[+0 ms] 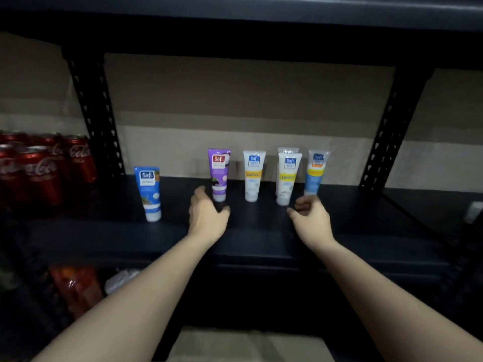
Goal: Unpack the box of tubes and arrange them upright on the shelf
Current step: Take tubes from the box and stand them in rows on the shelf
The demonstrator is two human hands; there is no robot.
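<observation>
Several Safi tubes stand cap-down on the dark shelf [261,231]: a blue tube [150,194] forward at the left, a purple tube [219,173], a white-and-yellow tube [253,176], a second white-and-yellow tube [287,178] with another tube [287,149] right behind it, and a light-blue tube [315,173]. My left hand [206,212] is loosely curled just in front of the purple tube's base, thumb beside the tube, with a dark gap inside the curl. My right hand [311,215] hovers with loosely curled fingers in front of the two rightmost tubes and holds nothing.
Red cola cans [44,168] fill the bay to the left, behind a black perforated upright [96,113]. Another upright [389,126] and a black cable [407,212] are at the right. An orange pack [75,288] lies on the lower shelf. A cardboard surface [248,346] shows below.
</observation>
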